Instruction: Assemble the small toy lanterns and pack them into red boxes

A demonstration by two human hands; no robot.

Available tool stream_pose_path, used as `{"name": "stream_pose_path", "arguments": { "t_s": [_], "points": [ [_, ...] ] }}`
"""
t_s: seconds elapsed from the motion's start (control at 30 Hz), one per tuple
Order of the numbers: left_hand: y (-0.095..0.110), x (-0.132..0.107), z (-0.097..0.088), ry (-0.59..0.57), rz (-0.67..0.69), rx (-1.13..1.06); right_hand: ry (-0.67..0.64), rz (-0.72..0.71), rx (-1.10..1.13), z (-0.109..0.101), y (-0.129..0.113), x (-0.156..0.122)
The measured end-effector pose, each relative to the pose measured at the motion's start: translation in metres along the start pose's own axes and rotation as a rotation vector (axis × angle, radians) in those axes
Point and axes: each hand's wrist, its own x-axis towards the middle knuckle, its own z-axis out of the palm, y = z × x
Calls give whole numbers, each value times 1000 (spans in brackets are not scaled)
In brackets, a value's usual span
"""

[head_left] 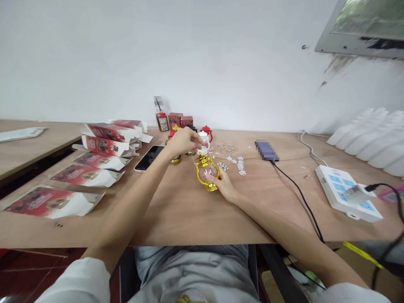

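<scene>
Both hands are out in front, over the wooden table, with a shiny gold lantern between them. It looks like a little old lamp. Its middle is a round, clear ball that you can see through. On top sits a bumpy gold cap, and at the bottom is a round, shiny gold foot. Gold bars with a bumpy, rope-like look curve down both sides. It leans a bit, with its top tipped away and to the left. I cannot tell if its foot touches the table.

The right hand holds the lantern from the right side. Its thumb lies across the clear ball, and the other fingers are hidden behind. The right arm comes up from the low right corner.

The left hand is higher, just above the gold cap. Its wrist is bent, and its fingers point down and to the right. Thumb and fingers are close together at the tips. A thin, pale wire shows near them, but it is too small to tell if they pinch it.

Behind the hands stand a white lantern and a red lantern.
</scene>
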Motion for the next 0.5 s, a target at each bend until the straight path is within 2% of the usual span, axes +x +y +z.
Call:
{"name": "stream_pose_path", "arguments": {
  "t_s": [0.27,0.5],
  "points": [
    [-13,8,9,-22,-51,58,-53,-93,-103,0,-4,-5],
    [-14,8,9,6,-45,154,-17,-78,-106,-1,-3,-4]
  ]
}}
